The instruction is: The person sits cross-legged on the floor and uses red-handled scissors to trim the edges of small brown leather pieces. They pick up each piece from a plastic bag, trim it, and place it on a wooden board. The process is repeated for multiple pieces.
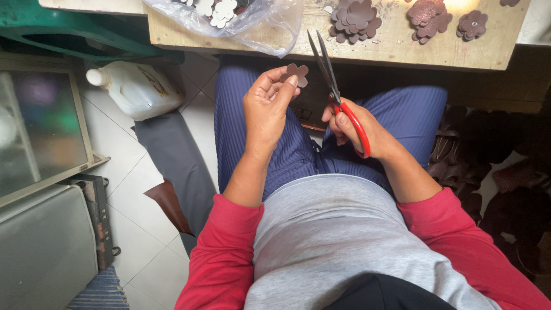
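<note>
a small brown flower cutout (298, 73) is pinched at the fingertips of the left hand (267, 109), raised over the lap, fingers curled around its lower edge. just right of it, scissors (337, 97) with red handles are gripped in the right hand (353, 127), thumb through a loop, the blades held nearly closed and pointed up and away, close beside the cutout but not touching it. beyond both hands a wooden table (402, 49) edge is seen, with piles of brown flowers (356, 20) laid above the right hand and a clear bag (247, 20) of pale flowers above the left. well left of the left hand, on the tiled floor, a white jug (138, 89) is lying on its side. dark leather scraps (493, 155) are heaped right of the right hand.
</note>
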